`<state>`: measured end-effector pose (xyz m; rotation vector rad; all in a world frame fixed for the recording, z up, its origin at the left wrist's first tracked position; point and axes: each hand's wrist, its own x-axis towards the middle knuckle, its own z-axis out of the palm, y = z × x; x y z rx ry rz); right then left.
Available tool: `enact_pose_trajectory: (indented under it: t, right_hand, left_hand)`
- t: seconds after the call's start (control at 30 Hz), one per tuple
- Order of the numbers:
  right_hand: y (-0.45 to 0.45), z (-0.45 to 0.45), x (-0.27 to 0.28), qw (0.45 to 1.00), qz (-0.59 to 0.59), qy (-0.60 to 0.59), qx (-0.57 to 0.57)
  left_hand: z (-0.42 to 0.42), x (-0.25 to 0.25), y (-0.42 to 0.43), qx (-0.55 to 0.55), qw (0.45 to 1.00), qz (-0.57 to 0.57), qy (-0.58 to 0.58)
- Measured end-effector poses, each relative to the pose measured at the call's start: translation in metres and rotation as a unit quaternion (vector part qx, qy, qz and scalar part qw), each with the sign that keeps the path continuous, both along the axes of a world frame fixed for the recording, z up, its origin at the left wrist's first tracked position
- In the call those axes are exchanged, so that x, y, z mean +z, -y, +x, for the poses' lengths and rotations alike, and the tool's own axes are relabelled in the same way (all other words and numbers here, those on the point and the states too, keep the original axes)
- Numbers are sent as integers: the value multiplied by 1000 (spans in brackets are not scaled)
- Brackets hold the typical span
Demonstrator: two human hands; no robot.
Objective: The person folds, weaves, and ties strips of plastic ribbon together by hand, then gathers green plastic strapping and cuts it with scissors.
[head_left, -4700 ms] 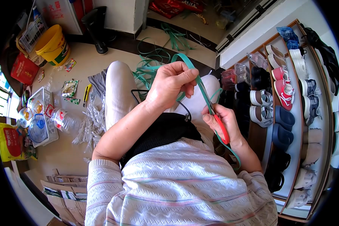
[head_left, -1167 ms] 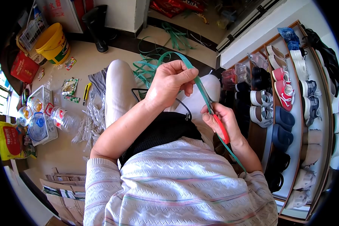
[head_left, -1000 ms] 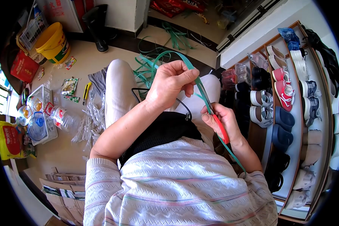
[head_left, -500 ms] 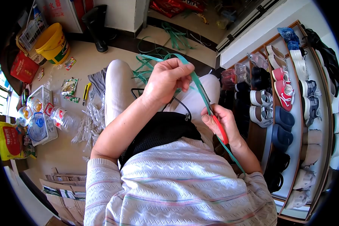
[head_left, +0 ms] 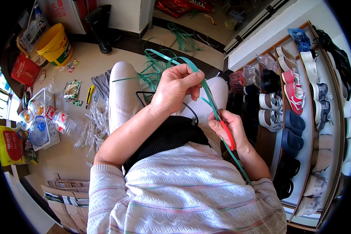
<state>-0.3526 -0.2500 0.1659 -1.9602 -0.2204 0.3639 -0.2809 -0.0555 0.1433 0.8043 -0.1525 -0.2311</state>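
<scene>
My left hand (head_left: 179, 86) pinches a green plastic strap (head_left: 189, 63) between thumb and fingers, above my lap. The strap arches over that hand and runs down to the scissors. In my right hand (head_left: 233, 126) are scissors with a red handle (head_left: 227, 135), their dark blades pointing up along the strap towards my left hand. A short green end sticks out to the left beside the blades. Below my right hand, a narrow green strip trails down to my sleeve. A tangle of green strips (head_left: 152, 74) lies beyond and between my knees. Black mesh fabric (head_left: 167, 134) covers my lap.
At right stands a shoe rack (head_left: 300, 163) with several pairs of shoes. On the left floor are a yellow bucket (head_left: 54, 45), a white basket (head_left: 46, 142) with plastic bottles, a yellow utility knife (head_left: 89, 96) and pale strips (head_left: 95, 128). Flattened cardboard (head_left: 66, 199) lies lower left.
My left hand has shifted slightly right and down with the strap. The loose strips beyond it have moved, and a thin green end now stretches across my left knee. The scissors stay nearly in place.
</scene>
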Motion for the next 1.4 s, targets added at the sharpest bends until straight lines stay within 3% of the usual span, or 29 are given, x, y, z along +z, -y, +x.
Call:
enact_pose_trajectory:
  t: [0.2, 0.4, 0.83, 1.4]
  right_hand:
    - [-4, 2, 5, 999, 37, -13, 2]
    - [-3, 2, 4, 1000, 9, 16, 13]
    - [-3, 2, 6, 1000, 21, -10, 17]
    - [-3, 3, 7, 998, 39, -39, 19]
  left_hand:
    - [-6, 2, 5, -1, 1000, 22, 8]
    - [9, 1, -7, -41, 994, -61, -82]
    - [6, 4, -11, -13, 1000, -9, 7]
    - [-1, -5, -2, -25, 999, 14, 23]
